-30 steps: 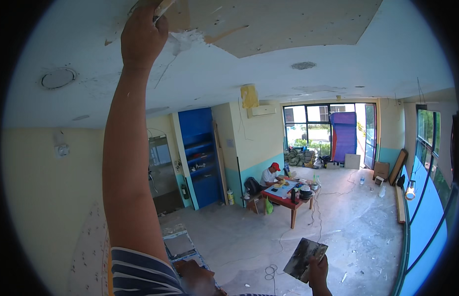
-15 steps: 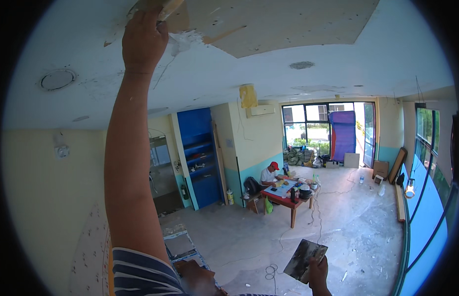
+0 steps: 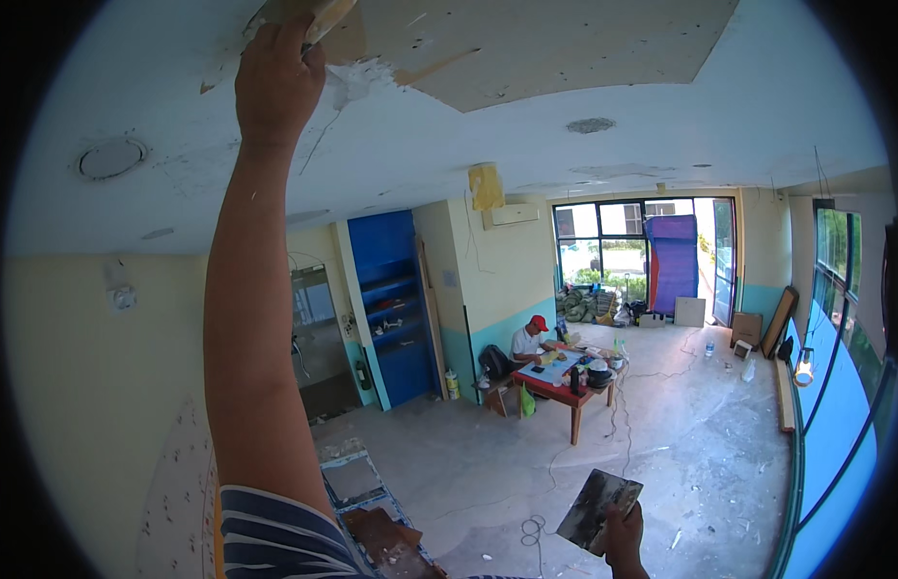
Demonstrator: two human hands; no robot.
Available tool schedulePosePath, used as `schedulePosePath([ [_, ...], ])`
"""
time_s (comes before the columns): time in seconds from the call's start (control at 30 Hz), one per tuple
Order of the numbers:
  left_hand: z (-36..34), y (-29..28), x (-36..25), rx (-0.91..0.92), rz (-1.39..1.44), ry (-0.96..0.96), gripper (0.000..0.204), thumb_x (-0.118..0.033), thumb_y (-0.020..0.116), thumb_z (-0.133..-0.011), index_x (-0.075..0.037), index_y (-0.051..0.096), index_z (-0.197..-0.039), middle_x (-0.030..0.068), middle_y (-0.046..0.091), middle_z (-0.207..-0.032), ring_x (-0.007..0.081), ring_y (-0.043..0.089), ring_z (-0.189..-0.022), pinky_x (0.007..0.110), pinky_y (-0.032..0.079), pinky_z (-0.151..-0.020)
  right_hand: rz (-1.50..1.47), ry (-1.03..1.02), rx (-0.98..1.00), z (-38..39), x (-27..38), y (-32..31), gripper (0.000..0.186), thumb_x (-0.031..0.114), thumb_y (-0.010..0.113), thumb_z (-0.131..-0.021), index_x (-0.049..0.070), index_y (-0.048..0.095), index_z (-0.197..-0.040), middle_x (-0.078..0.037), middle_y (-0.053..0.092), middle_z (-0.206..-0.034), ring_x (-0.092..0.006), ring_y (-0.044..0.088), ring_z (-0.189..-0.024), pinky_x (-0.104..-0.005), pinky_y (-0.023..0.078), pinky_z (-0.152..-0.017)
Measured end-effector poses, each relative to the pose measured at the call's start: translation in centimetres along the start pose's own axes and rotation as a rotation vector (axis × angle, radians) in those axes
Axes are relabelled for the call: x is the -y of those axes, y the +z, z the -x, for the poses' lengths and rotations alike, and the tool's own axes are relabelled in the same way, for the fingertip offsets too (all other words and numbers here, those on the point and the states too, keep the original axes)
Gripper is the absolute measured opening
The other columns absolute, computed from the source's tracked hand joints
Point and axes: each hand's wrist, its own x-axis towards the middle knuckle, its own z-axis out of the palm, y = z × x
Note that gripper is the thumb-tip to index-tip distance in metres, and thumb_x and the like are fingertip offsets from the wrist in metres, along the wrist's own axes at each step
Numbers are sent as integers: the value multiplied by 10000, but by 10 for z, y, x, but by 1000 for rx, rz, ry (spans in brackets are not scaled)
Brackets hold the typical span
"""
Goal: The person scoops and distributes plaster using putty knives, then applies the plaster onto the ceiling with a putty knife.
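Tool (image 3: 330, 19) in left hand (image 3: 278, 87), plate (image 3: 588, 508) in right (image 3: 624, 537)

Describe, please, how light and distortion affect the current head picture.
Head view: daylight washes out parts of the wide, black-framed rear window; the grey concrete floor shows a pale sheen; fisheye bending curves the tall, dark-framed windows at right; corners go black.

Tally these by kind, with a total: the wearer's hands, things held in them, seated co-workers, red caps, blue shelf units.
Hands: 2 (left hand, right hand)
Held things: 2 (partly hidden tool, dark flat plate)
Seated co-worker: 1
Red cap: 1
Blue shelf unit: 1
Total: 7
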Motion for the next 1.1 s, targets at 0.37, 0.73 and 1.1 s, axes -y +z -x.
schedulePosePath([
  [0.37,-15,3,14,22,134,-205,480,-442,648,-861,-16,599,-1077,182,684,-946,359,677,-876,407,540,-776,11,23,8,1,4,4,302,110,607,-878,3,520,-1147,-82,610,-994,-157,582,-850,-325,498,-764],
  [0.73,-30,0,29,158,160,-415,627,-588,697,-763,-67,620,-1101,165,705,-967,354,686,-915,402,529,-817,-29,54,5,0,8,12,281,95,592,-872,2,528,-1130,-81,614,-975,-160,586,-829,-324,498,-760],
  [1.1,-48,4,50,253,218,-325,687,-634,703,-742,-47,642,-1094,160,707,-974,333,681,-946,382,517,-842,27,48,-1,0,3,13,278,97,583,-861,1,535,-1117,-91,618,-983,-164,592,-850,-321,493,-764],
])
